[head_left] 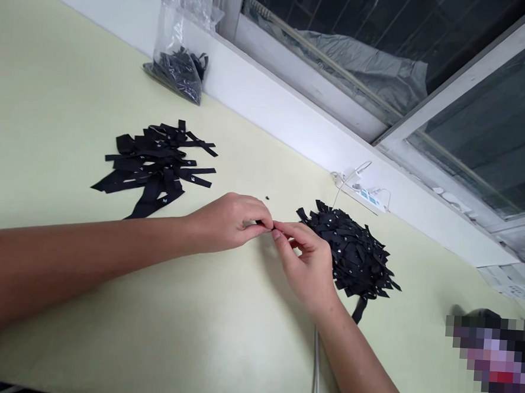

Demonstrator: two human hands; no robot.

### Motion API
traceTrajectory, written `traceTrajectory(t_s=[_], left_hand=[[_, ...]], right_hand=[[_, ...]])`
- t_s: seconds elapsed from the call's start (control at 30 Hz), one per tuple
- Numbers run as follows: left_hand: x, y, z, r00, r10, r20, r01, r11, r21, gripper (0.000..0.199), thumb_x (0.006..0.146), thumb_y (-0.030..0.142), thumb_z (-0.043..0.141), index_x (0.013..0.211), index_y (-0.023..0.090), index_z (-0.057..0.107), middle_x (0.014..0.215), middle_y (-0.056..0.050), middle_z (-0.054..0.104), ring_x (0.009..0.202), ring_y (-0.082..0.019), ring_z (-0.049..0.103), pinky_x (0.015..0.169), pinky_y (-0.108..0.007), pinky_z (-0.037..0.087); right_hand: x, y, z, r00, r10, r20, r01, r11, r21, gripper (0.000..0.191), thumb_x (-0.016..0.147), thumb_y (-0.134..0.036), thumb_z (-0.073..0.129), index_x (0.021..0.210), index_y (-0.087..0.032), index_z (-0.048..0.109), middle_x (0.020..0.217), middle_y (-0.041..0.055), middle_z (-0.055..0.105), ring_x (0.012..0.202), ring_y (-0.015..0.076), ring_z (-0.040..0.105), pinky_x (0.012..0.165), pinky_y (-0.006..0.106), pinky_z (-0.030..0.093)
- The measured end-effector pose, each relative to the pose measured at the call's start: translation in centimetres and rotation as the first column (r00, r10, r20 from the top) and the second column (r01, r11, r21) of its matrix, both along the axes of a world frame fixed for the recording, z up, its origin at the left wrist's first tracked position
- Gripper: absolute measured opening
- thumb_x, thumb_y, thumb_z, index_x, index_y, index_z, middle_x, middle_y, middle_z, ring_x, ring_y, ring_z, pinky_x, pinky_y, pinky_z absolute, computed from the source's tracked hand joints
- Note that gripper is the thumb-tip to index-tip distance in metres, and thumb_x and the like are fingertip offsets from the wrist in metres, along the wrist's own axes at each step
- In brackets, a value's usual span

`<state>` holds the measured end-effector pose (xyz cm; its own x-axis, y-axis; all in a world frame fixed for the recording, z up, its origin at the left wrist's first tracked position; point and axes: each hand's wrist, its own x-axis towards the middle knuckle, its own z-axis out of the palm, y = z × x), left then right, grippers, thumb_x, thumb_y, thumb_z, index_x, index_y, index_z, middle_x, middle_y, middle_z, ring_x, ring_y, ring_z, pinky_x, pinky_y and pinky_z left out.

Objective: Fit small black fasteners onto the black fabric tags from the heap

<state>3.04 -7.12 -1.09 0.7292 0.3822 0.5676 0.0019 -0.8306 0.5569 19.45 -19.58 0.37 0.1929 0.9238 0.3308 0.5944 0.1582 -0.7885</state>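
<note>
My left hand (227,224) and my right hand (307,261) meet fingertip to fingertip over the middle of the table. Both pinch a small black piece (273,228), which looks like a fabric strip and is mostly hidden by the fingers. A loose pile of black fabric strips (158,157) with small white marks lies beyond my left forearm. Just past my right hand sits a denser heap of similar black strips (352,249).
A clear plastic bag (179,67) of black strips stands by the window ledge. Near the wall is a white power strip (364,194) with cables. A grey cable (316,366) runs beside my right forearm. A tiny dark scrap (266,197) lies on the pale table (169,333). A blurred-out person (492,365) is at the right.
</note>
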Motion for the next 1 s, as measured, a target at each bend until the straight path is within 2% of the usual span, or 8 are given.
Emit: traceTrajectory(t_s=[0.33, 0.5, 0.63, 0.87, 1.0], left_hand=[[0.06, -0.33, -0.10, 0.997, 0.028, 0.074, -0.031, 0.999, 0.041, 0.012, 0.092, 0.013, 0.061, 0.090, 0.019, 0.071, 0.087, 0.001, 0.074, 0.082, -0.012, 0.067, 0.075, -0.023, 0.050], [0.13, -0.48, -0.18, 0.992, 0.017, 0.122, -0.028, 0.996, 0.087, 0.012, 0.094, 0.010, 0.060, 0.094, 0.017, 0.070, 0.091, 0.000, 0.073, 0.084, -0.011, 0.067, 0.076, -0.021, 0.050], [0.06, -0.46, -0.05, 0.991, -0.005, 0.136, -0.013, 0.992, 0.126, 0.013, 0.095, 0.009, 0.058, 0.095, 0.016, 0.069, 0.093, -0.001, 0.071, 0.086, -0.011, 0.066, 0.077, -0.021, 0.050], [0.02, -0.51, -0.07, 0.994, -0.032, 0.109, 0.022, 0.995, 0.095, 0.013, 0.097, 0.011, 0.055, 0.099, 0.017, 0.066, 0.094, -0.002, 0.068, 0.087, -0.012, 0.064, 0.077, -0.023, 0.050], [0.05, -0.42, -0.16, 0.998, -0.031, 0.060, 0.026, 0.997, 0.073, 0.013, 0.097, 0.012, 0.053, 0.097, 0.018, 0.064, 0.093, -0.002, 0.066, 0.084, -0.013, 0.062, 0.075, -0.024, 0.049]], right_hand=[[-0.44, 0.05, -0.46, 0.983, -0.031, -0.181, 0.026, 0.999, -0.026, 0.019, 0.089, -0.028, 0.071, 0.104, -0.026, 0.081, 0.100, 0.0062, 0.076, 0.083, 0.0175, 0.069, 0.064, 0.030, 0.054], [-0.51, 0.16, -0.52, 0.929, -0.065, -0.365, 0.035, 0.995, -0.090, 0.017, 0.084, -0.029, 0.076, 0.101, -0.028, 0.083, 0.105, 0.0055, 0.077, 0.089, 0.0194, 0.071, 0.069, 0.032, 0.055], [-0.57, 0.30, -0.33, 0.876, -0.111, -0.469, 0.041, 0.987, -0.157, 0.016, 0.080, -0.030, 0.080, 0.096, -0.030, 0.084, 0.099, 0.0032, 0.078, 0.087, 0.0190, 0.070, 0.069, 0.031, 0.055], [-0.65, 0.09, 0.11, 0.896, -0.106, -0.430, 0.039, 0.986, -0.162, 0.017, 0.081, -0.030, 0.078, 0.098, -0.031, 0.084, 0.101, 0.0028, 0.076, 0.085, 0.0172, 0.066, 0.066, 0.029, 0.052], [-0.68, 0.22, -0.02, 0.865, -0.120, -0.486, 0.026, 0.980, -0.197, 0.016, 0.080, -0.032, 0.080, 0.096, -0.031, 0.084, 0.102, 0.0028, 0.076, 0.087, 0.0175, 0.067, 0.071, 0.031, 0.053]])
